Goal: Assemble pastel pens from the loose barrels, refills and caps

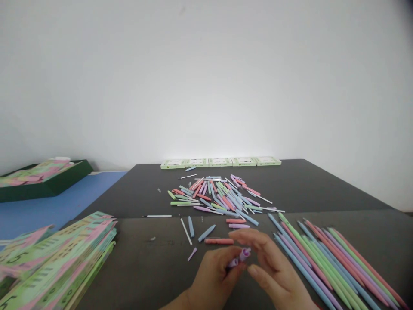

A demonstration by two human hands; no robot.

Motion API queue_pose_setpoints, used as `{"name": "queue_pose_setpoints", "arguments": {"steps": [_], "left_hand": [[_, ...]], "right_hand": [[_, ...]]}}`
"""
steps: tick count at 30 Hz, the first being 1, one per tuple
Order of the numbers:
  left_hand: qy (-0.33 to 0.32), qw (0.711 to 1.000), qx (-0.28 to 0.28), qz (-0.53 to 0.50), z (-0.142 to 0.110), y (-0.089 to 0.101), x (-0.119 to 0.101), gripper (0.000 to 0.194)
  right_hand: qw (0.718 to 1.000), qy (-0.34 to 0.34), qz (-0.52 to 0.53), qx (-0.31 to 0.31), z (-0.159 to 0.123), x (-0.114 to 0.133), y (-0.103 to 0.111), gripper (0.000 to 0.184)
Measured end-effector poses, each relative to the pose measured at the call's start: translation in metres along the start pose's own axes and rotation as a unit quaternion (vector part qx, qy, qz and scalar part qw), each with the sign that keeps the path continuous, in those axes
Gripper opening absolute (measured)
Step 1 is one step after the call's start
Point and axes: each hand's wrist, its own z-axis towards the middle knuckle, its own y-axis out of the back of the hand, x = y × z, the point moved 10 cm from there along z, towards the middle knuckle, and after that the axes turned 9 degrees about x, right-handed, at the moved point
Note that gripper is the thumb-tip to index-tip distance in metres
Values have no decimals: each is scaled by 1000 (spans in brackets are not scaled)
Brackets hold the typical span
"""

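My left hand (211,275) is closed around purple pen parts (244,254), whose hollow ends stick out between thumb and fingers. Close beside them on the right, my right hand (272,269) has its thumb and fingers apart; I cannot tell whether a fingertip touches the parts. Just beyond my hands lie a red pen barrel (218,241), a shorter red piece (235,221) and a purple piece (239,226). Two blue pen pieces (207,233), a white refill (186,230) and a small purple piece (192,254) are scattered to the left.
A heap of pastel pen parts and refills (222,196) covers the table's middle. Rows of long pens (322,258) lie at right. Stacked printed cards (74,258) stand at left, near a green tray (48,183). Flat boxes (220,162) line the far edge.
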Motion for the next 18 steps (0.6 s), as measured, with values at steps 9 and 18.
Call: {"name": "queue_pose_setpoints", "arguments": {"steps": [9,18], "left_hand": [[32,997,-17,-66,2,9,1,19],[93,870,-102,-474,6,19,42,13]], "right_hand": [[996,-86,-10,-7,6,-28,-2,22],[980,-175,91,5,4,-55,-8,25]]}}
